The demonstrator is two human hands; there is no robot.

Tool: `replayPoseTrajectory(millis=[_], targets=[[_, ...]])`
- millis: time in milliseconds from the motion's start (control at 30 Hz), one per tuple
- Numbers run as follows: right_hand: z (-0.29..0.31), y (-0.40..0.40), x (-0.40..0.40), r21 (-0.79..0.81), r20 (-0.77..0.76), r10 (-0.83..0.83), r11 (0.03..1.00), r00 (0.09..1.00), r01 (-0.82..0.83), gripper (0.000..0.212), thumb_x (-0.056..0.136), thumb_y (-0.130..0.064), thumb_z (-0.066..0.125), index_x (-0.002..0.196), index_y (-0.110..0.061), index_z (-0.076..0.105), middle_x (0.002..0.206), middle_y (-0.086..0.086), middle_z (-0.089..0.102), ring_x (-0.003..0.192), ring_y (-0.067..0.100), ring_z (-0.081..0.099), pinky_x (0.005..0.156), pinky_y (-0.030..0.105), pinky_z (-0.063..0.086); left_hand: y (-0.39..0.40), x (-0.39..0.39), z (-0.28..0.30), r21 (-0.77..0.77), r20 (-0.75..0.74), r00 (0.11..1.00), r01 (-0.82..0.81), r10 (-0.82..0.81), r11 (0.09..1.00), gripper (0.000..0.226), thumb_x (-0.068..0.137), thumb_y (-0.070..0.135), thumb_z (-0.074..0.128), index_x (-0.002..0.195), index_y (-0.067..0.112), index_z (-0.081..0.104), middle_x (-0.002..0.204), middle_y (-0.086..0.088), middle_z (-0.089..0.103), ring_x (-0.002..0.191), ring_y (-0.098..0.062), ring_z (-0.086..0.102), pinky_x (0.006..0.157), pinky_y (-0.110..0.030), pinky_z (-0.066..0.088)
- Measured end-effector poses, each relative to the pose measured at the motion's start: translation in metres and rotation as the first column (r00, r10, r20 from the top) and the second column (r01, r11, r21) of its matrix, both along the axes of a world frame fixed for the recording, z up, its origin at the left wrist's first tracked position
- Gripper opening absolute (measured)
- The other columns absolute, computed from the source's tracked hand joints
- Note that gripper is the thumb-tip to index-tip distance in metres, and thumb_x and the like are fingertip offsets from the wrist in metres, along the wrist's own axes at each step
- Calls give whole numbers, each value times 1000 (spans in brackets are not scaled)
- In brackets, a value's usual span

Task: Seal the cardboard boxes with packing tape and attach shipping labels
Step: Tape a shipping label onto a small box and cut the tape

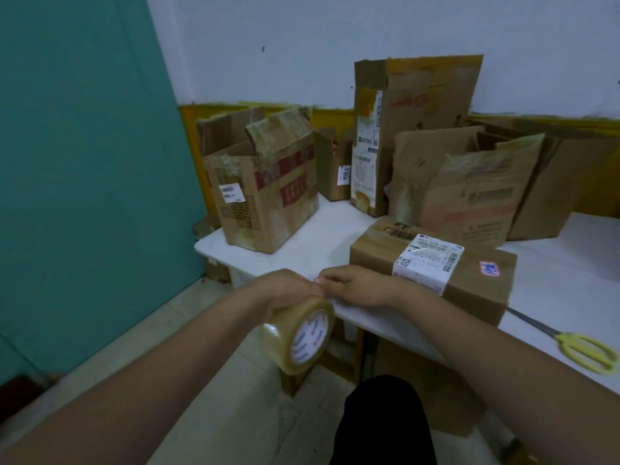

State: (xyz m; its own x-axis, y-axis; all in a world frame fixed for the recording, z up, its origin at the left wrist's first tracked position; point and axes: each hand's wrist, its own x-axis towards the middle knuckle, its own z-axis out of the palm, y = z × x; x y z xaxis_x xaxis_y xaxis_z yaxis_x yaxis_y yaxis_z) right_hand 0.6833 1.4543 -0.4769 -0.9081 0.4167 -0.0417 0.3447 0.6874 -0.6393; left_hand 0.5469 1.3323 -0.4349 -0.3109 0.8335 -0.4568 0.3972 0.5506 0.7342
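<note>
A roll of clear packing tape (298, 333) hangs off the near edge of the white table (335, 229), gripped from above in my left hand (285, 290), while my right hand (352, 286) pinches at the roll's top, fingertips pressed together where the loose end appears to be. Just beside my right wrist lies a closed, labelled cardboard box (432, 276); opened boxes (265, 193) stand behind, yellow scissors (583, 350) to the right. The risk: clear film may split or fold onto itself if I peel at a slant.
</note>
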Motion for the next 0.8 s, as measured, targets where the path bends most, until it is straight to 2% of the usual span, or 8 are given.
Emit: replayPoseTrajectory(millis=[100, 200, 333, 500, 567, 633, 733, 800], targets=[[27, -2, 2, -68, -66, -45, 997, 997, 41, 32, 99, -46, 51, 83, -20, 63, 74, -15, 59, 70, -2, 54, 76, 26, 47, -9, -14, 36, 54, -13, 996, 86, -85, 995, 36, 83, 45, 76, 104, 16, 77, 101, -9, 76, 94, -22, 72, 88, -39, 59], [79, 7, 17, -218, -152, -130, 971, 980, 95, 17, 95, -31, 65, 96, -15, 70, 84, -4, 62, 77, 9, 61, 78, 28, 57, -15, -13, 62, 113, -99, 984, 157, -147, 981, 35, 78, 57, 72, 101, 32, 79, 102, 0, 77, 100, -21, 72, 96, -42, 57], [140, 29, 59, -398, 18, -253, 886, 967, 239, 18, 93, -6, 64, 111, -5, 68, 91, 8, 61, 75, 12, 61, 67, 19, 52, 6, 25, 79, 267, -140, 983, 153, -119, 951, 23, 86, 51, 69, 98, 34, 79, 95, 6, 77, 92, -16, 72, 88, -36, 58], [160, 57, 109, -406, 155, -460, 777, 874, 481, 21, 96, 2, 57, 115, -3, 62, 90, 8, 61, 76, 13, 58, 58, 17, 52, 34, 81, 76, 351, -23, 991, 135, -135, 926, 20, 88, 38, 72, 91, 20, 80, 82, 2, 78, 78, -13, 73, 73, -26, 58], [156, 65, 125, -455, 154, -482, 740, 863, 495, 18, 97, 0, 55, 113, -4, 63, 91, 9, 62, 78, 14, 56, 67, 18, 51, 41, 95, 73, 345, 2, 989, 140, -150, 928, 23, 89, 40, 72, 92, 18, 80, 81, 1, 78, 75, -13, 72, 69, -25, 58], [148, 70, 134, -485, 112, -502, 726, 858, 488, 14, 99, -4, 53, 106, -3, 65, 97, 13, 61, 85, 17, 54, 80, 24, 47, 47, 103, 70, 342, 19, 989, 130, -145, 931, 27, 91, 42, 69, 95, 17, 79, 83, -2, 78, 80, -18, 74, 76, -32, 60], [131, 82, 138, -516, 19, -624, 663, 781, 542, 15, 98, -6, 57, 104, -1, 70, 110, 17, 67, 92, 21, 59, 81, 28, 52, 53, 111, 68, 351, 48, 991, 101, -126, 931, 29, 95, 43, 64, 97, 17, 76, 87, -5, 78, 84, -23, 74, 84, -37, 59], [122, 89, 138, -430, -37, -679, 673, 734, 601, 10, 94, -7, 64, 91, -6, 73, 110, 22, 70, 89, 25, 63, 87, 35, 54, 53, 117, 69, 365, 67, 991, 81, -112, 928, 29, 96, 42, 61, 95, 17, 75, 84, -5, 77, 78, -21, 72, 81, -36, 57]])
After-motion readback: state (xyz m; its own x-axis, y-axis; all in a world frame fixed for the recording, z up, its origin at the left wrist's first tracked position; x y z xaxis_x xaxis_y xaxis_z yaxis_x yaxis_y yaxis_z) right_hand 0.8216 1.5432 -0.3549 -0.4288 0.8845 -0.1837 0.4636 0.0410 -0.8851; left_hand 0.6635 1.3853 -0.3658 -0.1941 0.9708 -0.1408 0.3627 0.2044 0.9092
